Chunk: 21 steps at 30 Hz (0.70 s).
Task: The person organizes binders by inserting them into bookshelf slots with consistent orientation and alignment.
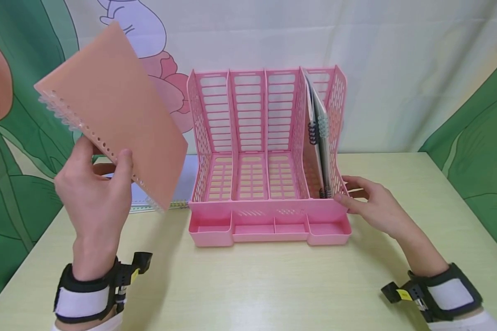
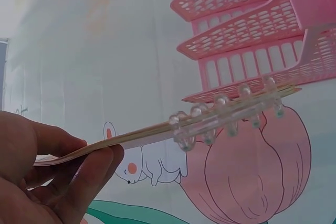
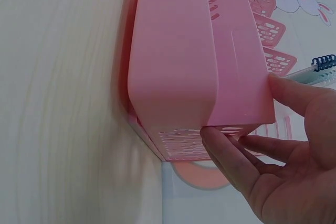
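Note:
My left hand (image 1: 95,193) holds up a peach-coloured spiral notebook (image 1: 120,101), pinched by its bound edge between thumb and fingers. The notebook is tilted in the air, left of the pink file organizer (image 1: 269,208). Its clear plastic coil (image 2: 226,114) shows in the left wrist view. On the other side, my right hand (image 1: 372,202) grips the organizer's right front corner, thumb on the front and fingers against the side. Spiral notebooks (image 1: 322,138) stand in the rightmost slot, one with a black coil and one with a clear coil. The three other slots hold nothing.
A pale spiral notebook (image 1: 185,177) lies flat on the wooden table (image 1: 269,285), partly hidden behind the organizer's left side and the raised notebook. A printed curtain (image 1: 389,82) hangs behind the table.

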Motion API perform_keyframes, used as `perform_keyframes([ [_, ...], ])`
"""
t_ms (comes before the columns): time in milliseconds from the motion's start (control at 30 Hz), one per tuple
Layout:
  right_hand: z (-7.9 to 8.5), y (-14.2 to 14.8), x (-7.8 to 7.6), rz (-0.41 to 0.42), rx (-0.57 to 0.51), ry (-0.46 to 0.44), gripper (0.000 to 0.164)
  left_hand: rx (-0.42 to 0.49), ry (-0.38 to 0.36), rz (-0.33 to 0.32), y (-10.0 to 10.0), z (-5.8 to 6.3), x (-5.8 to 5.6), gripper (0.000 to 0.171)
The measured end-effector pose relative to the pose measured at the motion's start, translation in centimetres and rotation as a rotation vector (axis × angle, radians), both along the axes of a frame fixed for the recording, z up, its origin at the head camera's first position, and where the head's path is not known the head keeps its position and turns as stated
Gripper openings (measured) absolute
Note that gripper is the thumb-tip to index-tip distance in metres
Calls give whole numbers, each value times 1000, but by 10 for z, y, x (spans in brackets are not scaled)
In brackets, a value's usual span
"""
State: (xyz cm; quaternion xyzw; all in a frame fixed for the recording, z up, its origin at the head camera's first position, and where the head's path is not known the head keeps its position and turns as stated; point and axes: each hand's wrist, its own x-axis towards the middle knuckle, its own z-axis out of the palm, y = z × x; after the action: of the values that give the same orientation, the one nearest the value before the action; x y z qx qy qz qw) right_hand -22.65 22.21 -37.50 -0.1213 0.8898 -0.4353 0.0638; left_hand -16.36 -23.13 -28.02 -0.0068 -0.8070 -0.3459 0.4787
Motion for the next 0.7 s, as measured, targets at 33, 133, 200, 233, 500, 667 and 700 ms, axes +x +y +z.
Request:
perform_keyframes([
  [33, 0, 0, 0, 1, -1, 0, 75, -11, 0, -4, 0, 1, 1, 31],
  [133, 0, 0, 0, 0, 0, -1, 75, -11, 5, -12, 3, 3, 4, 31],
  [200, 0, 1, 0, -2, 1, -2, 74, -30, 9, -18, 3, 4, 5, 32],
  [233, 0, 1, 0, -3, 1, -2, 74, -26, 11, -19, 4, 4, 5, 32],
  [500, 0, 1, 0, -5, -2, -10, 73, -25, 29, -31, 9, 8, 8, 31],
  [667, -1, 1, 0, -5, 15, -1, 73, 0, 39, -47, 12, 10, 10, 31],
  [700, 0, 0, 0, -4, 17, 1, 73, 14, 42, -47, 13, 10, 11, 30],
])
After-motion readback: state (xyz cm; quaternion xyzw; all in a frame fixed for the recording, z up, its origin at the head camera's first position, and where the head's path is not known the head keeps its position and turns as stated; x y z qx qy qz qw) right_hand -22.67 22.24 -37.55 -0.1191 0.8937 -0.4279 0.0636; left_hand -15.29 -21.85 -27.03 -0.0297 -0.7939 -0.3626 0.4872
